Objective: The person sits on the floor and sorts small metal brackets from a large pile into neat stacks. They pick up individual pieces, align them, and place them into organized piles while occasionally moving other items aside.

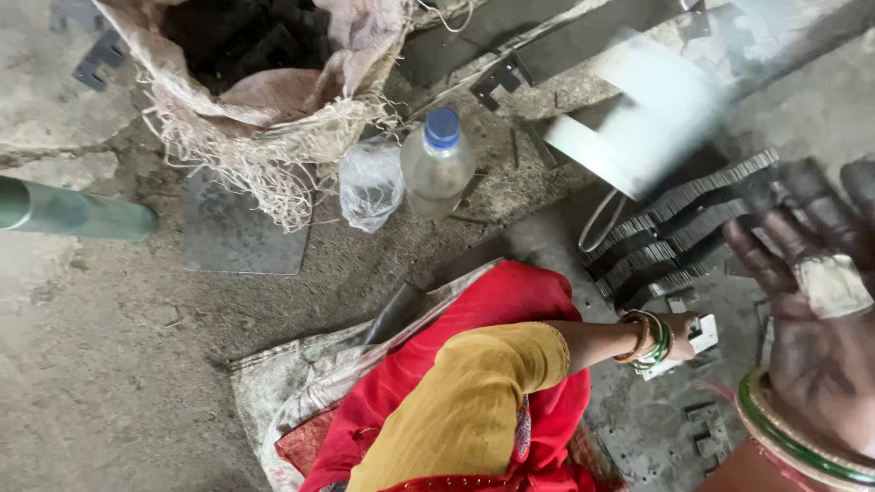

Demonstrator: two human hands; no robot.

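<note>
My right hand [811, 310] is up close in front of me, palm toward me, fingers spread wide and grimy, with a pale scrap of wrapping [829, 284] around one finger. It holds nothing. Green and gold bangles [788, 437] ring that wrist.

My left hand [682, 330] is low, past my yellow sleeve [474, 401], and rests on a small white block [700, 335] on the floor. Whether those fingers grip it or only lie on it I cannot tell, since the wrist and its bangles hide them.

Just beyond both hands lie rows of stacked thin metal plates [674, 239], dark and closely packed, between my right hand and a blurred white sheet [647, 118] that leans above them. A loop of wire [602, 223] sits at the left end of the stack. A few loose plates [702, 437] lie on the grey floor near my right wrist.

Further off to the left, a clear plastic bottle with a blue cap [439, 164] stands beside a crumpled plastic bag [370, 184]. Behind them a frayed sack [273, 91] gapes open with dark pieces inside. A flat metal plate [239, 232] lies under its fringe, and a green pipe [73, 211] comes in from the left edge. My red cloth [510, 301] covers my lap over a worn sack on the ground.
</note>
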